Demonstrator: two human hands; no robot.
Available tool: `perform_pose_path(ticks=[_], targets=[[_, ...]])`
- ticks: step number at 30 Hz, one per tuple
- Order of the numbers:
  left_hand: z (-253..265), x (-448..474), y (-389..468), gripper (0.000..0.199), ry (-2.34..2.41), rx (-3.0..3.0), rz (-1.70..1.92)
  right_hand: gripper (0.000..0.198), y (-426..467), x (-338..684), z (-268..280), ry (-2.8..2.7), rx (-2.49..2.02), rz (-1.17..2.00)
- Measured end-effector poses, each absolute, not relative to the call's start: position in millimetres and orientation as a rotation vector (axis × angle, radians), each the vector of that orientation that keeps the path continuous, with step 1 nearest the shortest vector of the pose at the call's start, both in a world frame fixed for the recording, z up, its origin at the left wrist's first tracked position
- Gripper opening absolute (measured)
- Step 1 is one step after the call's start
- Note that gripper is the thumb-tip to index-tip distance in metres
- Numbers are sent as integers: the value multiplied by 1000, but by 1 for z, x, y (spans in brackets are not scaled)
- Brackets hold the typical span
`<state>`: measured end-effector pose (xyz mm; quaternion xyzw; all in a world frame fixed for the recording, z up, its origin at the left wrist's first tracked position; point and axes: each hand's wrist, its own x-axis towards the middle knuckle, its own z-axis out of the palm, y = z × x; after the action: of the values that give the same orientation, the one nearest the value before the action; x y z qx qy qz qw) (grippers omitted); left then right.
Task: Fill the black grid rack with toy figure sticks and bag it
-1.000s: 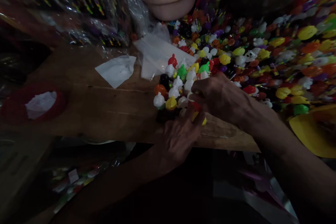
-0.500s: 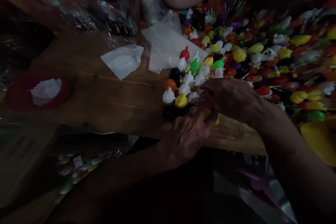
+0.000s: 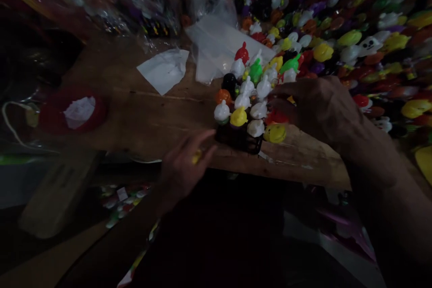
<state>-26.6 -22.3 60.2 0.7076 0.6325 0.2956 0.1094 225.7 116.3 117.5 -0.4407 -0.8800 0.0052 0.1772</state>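
Apart, the left hand [image 3: 185,163], perhaps pinching a small yellow piece [image 3: 196,156], and right hand [image 3: 315,108], grip hidden, flanked the black openwork plastic rack [image 3: 251,145].

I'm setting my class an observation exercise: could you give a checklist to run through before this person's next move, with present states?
1. Hold of the left hand: cannot tell; a small yellow thing shows against it.
2. Right hand close to the red piece: ok.
3. Right hand's grip plainly visible: not ok; too dark.
4. Black rack fully visible: not ok; toys cover much of it.
5. White paper and red dish clear of both hands: ok.
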Motion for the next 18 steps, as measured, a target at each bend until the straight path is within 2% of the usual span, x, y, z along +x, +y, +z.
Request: perform_pose_path(ticks=[2,5,7,10,13,18], targets=[[44,-43,-13,26,1980,1801,814,24,102,232,135,-2376,-1265,-76],[25,-48,7,37,1956,1580,758,27,69,242,139,-2089,-1460,-248],[16,-41,20,40,1865,1568,734,27,44,248,116,-1970,-1547,-58],[4,-27,36,27,1767,1684,670,28,17,248,60,-1975,-1608,523],[-9,-16,46,17,1827,1849,570,25,14,235,18,-1870,-1758,622],[-27,2,66,30,1772,2010,641,16,55,227,13,-1884,-1806,696]])
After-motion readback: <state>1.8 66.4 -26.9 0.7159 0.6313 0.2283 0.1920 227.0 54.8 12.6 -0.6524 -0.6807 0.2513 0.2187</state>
